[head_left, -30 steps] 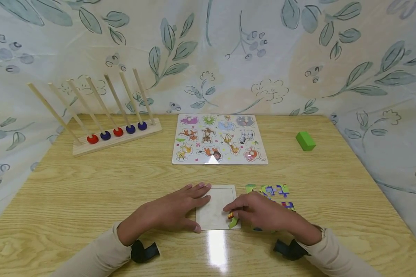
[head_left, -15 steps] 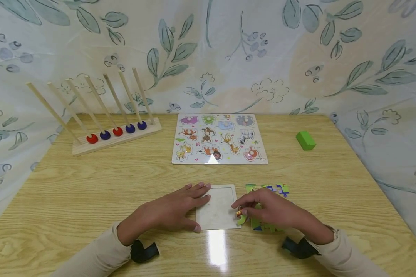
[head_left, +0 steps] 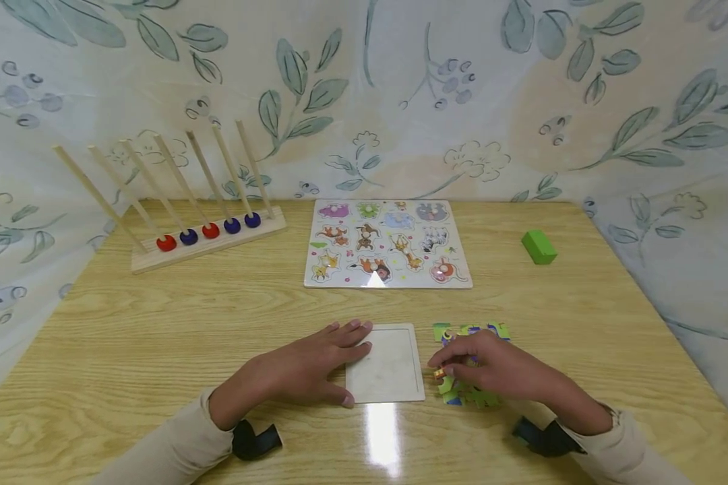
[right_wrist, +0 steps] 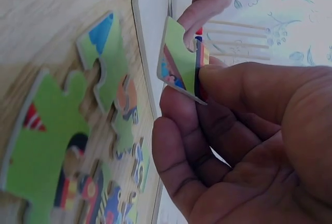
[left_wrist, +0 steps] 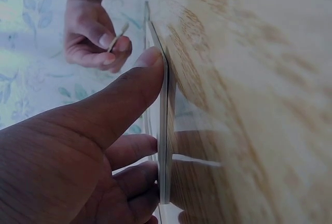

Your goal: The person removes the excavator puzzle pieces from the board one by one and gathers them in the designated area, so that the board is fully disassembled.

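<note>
My left hand [head_left: 306, 360] rests on the left side of a square, pale puzzle tray [head_left: 394, 367], its fingers spread and fairly straight. In the left wrist view the thumb [left_wrist: 129, 81] touches the tray's edge. Between thumb and fingers, my right hand [head_left: 500, 367] pinches a green puzzle piece [right_wrist: 179, 60] with a red, black and yellow part. That hand is just right of the tray, above a group of loose puzzle pieces [right_wrist: 46, 136] lying on the table, and covers some of them. The tray's recess shows bare wood.
A white animal peg puzzle [head_left: 388, 279] lies behind the tray. A wooden rack [head_left: 218, 236] of upright pegs with red and blue beads stands at the back left. A green block [head_left: 538, 246] sits at the back right, and a patterned cloth [head_left: 364, 101] hangs behind the table.
My right hand has moved right, carrying the puzzle piece from the tray's right side to above the loose pieces. The left hand has stayed on the tray.
</note>
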